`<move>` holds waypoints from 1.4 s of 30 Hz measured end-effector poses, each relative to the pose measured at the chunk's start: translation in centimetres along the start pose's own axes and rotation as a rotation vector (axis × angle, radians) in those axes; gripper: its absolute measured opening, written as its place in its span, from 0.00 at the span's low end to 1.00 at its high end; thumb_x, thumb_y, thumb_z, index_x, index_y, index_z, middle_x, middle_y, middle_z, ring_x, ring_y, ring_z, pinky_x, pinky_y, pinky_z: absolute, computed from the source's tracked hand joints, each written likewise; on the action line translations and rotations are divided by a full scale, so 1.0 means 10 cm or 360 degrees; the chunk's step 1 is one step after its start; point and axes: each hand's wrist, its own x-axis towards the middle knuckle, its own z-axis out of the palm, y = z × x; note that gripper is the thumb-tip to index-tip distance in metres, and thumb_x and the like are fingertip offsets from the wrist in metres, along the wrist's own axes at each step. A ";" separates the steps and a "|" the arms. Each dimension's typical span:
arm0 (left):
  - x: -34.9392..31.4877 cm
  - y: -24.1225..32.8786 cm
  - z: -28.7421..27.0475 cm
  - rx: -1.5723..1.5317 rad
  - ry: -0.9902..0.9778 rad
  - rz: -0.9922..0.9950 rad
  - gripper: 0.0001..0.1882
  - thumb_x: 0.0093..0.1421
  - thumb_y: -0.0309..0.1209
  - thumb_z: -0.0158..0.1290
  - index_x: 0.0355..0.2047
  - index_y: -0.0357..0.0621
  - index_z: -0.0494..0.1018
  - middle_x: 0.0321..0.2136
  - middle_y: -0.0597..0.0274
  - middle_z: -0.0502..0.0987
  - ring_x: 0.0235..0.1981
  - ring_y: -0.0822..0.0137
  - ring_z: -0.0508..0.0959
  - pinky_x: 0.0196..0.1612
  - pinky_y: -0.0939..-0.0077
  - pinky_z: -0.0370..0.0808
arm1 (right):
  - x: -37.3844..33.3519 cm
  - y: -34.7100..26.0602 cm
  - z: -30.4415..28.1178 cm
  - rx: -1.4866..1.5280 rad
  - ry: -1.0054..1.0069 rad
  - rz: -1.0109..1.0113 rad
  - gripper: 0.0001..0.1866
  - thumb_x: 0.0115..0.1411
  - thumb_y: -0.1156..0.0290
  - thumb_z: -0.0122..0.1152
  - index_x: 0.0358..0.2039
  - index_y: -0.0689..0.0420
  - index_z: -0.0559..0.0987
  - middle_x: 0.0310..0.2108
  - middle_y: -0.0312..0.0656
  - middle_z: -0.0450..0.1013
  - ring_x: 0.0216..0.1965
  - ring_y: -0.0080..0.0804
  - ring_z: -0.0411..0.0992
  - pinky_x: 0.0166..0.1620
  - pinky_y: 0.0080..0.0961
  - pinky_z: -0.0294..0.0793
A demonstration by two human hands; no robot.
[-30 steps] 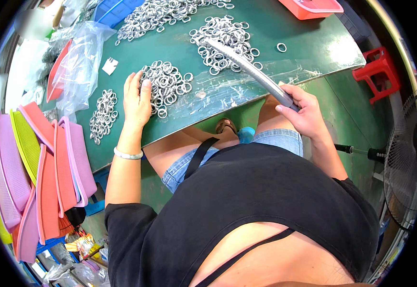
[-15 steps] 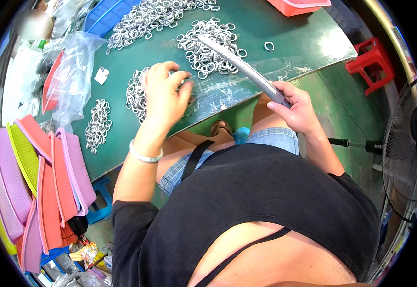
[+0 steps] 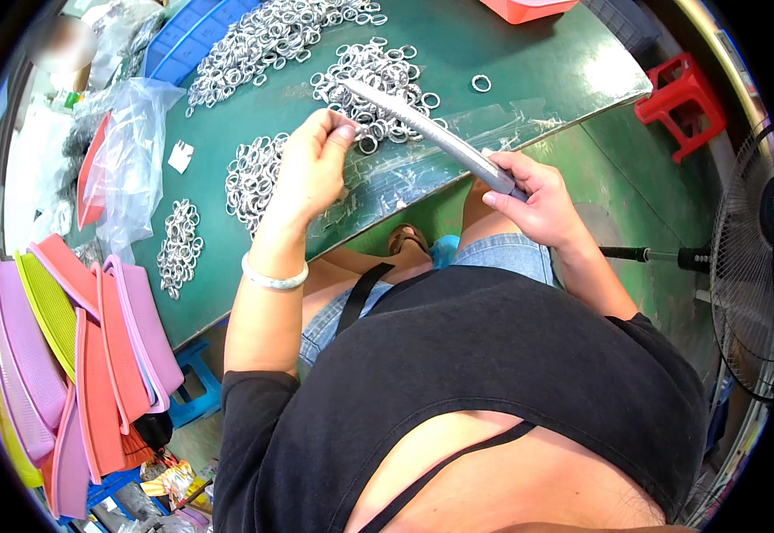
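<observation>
In my right hand (image 3: 536, 195) is a grey tapered ring mandrel (image 3: 440, 138), gripped by its thick end near the table's front edge. Its narrow tip points up and left, over a pile of silver-coloured rings (image 3: 374, 71). My left hand (image 3: 316, 164) is raised left of the mandrel, thumb and fingers pinched together on what looks like one ring, mostly hidden by the fingertips. Beside the left hand lies a nearer heap of rings (image 3: 252, 182), partly covered by my wrist. A smaller heap (image 3: 180, 249) lies farther left.
A large heap of rings (image 3: 267, 44) spreads at the back beside a blue crate (image 3: 187, 35). One ring (image 3: 481, 83) lies alone. Stacked coloured baskets (image 3: 94, 346) stand left, near a clear plastic bag (image 3: 129, 169). A red stool (image 3: 682, 102) and a fan (image 3: 747, 266) are right.
My left hand has lifted away from the nearer ring heap and moved toward the mandrel, its fingers now pinched. The right hand keeps holding the mandrel. The whole view has shifted slightly.
</observation>
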 end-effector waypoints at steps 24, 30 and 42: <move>0.03 -0.11 -0.04 -0.1295 0.0050 -0.0161 0.05 0.62 0.28 0.43 0.34 0.40 0.68 0.21 0.65 0.69 0.20 0.74 0.67 0.27 0.82 0.68 | -0.05 -0.17 0.03 0.0049 -0.0204 0.0077 0.19 0.47 0.83 0.60 0.42 0.64 0.72 0.29 0.35 0.70 0.30 0.18 0.67 0.35 0.16 0.68; 0.00 -0.11 -0.01 -0.1216 0.0142 -0.0228 0.06 0.62 0.26 0.43 0.35 0.39 0.69 0.19 0.68 0.69 0.19 0.77 0.65 0.25 0.83 0.66 | -0.04 -0.17 0.02 -0.0127 -0.0236 0.0046 0.19 0.46 0.82 0.60 0.42 0.63 0.72 0.29 0.38 0.71 0.30 0.20 0.68 0.36 0.18 0.68; -0.11 -0.05 -0.04 -0.1341 -0.0007 -0.0276 0.12 0.56 0.24 0.52 0.41 0.36 0.69 0.27 0.62 0.75 0.26 0.75 0.74 0.32 0.85 0.72 | -0.05 -0.16 0.03 0.0104 -0.0271 0.0217 0.18 0.49 0.82 0.59 0.43 0.65 0.71 0.31 0.33 0.69 0.32 0.16 0.65 0.36 0.15 0.66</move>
